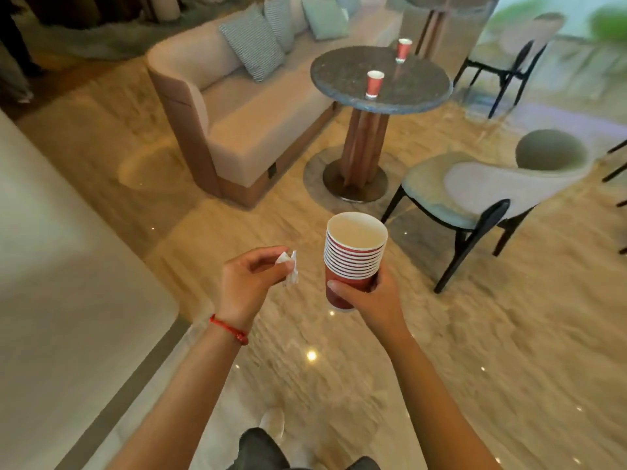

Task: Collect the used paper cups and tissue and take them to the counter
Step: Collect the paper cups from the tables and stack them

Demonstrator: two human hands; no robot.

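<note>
Head view: round table (420, 93) bears two cups (374, 83); right hand (369, 296) grips cup stack (353, 262); left hand (249, 279) pinches tissue (291, 268).

Café lounge: sofa (237, 106), round table (380, 79).

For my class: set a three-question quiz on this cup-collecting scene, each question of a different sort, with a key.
1. True or false: the left hand holds the stack of red paper cups.
2. How many single red cups stand on the round table?
3. What does the left hand pinch? A) a spoon B) a white tissue C) a lid

Key
1. False: the right hand grips the stack near its base.
2. Two: the near cup and the far cup, both upright and standing apart.
3. B
</note>
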